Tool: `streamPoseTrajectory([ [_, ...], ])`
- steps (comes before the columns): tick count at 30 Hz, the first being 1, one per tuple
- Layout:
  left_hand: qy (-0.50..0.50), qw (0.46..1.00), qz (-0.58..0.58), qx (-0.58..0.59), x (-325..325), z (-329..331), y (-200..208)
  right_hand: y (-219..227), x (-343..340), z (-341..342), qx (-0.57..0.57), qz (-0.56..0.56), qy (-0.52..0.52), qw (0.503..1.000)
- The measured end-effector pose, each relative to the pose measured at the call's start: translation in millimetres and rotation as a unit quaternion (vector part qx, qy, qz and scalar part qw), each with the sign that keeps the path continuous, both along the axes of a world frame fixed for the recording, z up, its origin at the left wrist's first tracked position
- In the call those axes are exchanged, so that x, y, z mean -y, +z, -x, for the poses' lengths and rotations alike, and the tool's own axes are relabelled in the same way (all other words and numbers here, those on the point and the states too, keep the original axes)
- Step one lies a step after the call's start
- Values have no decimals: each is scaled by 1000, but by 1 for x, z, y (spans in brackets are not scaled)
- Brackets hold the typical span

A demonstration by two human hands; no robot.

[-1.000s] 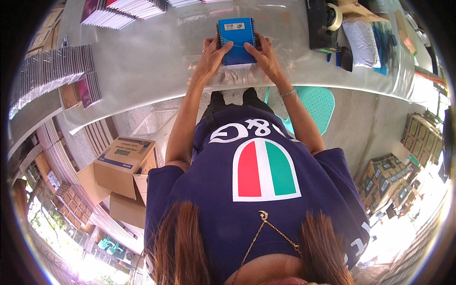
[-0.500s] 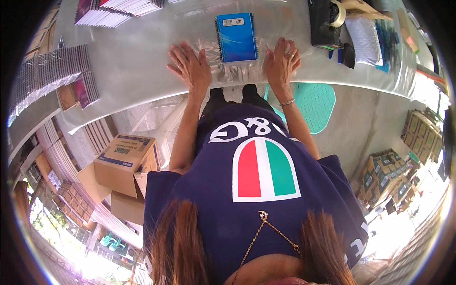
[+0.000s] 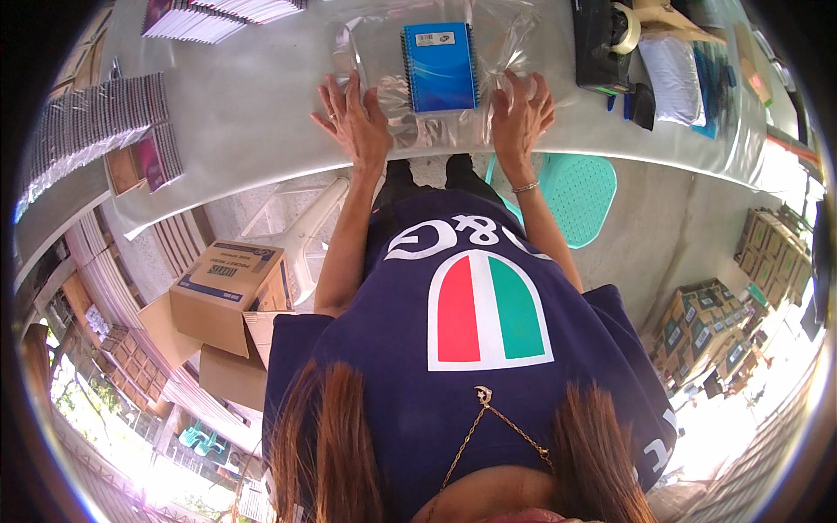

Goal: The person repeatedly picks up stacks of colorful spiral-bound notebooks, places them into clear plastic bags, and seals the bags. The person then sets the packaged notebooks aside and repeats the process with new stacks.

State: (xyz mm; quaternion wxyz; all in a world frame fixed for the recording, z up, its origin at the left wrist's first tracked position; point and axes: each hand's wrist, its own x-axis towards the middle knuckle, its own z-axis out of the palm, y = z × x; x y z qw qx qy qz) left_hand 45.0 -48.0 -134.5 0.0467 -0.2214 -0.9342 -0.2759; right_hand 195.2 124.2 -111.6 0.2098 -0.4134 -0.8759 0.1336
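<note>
A blue spiral notebook [image 3: 441, 77] with a white label lies upright on the table, between my two hands. Clear plastic film [image 3: 501, 39] spreads under and around it. My left hand [image 3: 356, 122] rests on the left part of the film, palm down with its fingers apart. On the other side my right hand [image 3: 521, 118] lies over the film's right part, fingers spread and slightly bent. Neither hand touches the notebook.
Stacks of spiral notebooks [image 3: 96, 131] stand at the table's left, with more notebooks [image 3: 214, 22] at the back left. A tape roll [image 3: 625, 28] and a white packet [image 3: 671, 83] sit at right. Below are an open carton [image 3: 228, 279] and a green stool [image 3: 575, 196].
My fingers have shifted slightly on the film. The film shows more spread around the notebook's far side, and the notebook appears a little further right.
</note>
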Motion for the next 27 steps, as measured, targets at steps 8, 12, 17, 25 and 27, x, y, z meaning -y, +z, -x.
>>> streamPoseTrajectory([
  [8,42,991,-128,-5,-6,1,7,-2,-28,-3,-131,138,26,981],
  [12,-16,999,9,-42,6,5,-3,0,-45,-12,-148,323,-69,932],
  [17,46,997,-68,-6,1,1,5,11,-48,-19,-251,435,-101,859],
  [25,11,999,7,-52,1,1,8,7,-54,-24,-288,426,-120,849],
  [27,35,999,-35,20,-2,2,22,11,-51,-21,-239,344,-96,903],
])
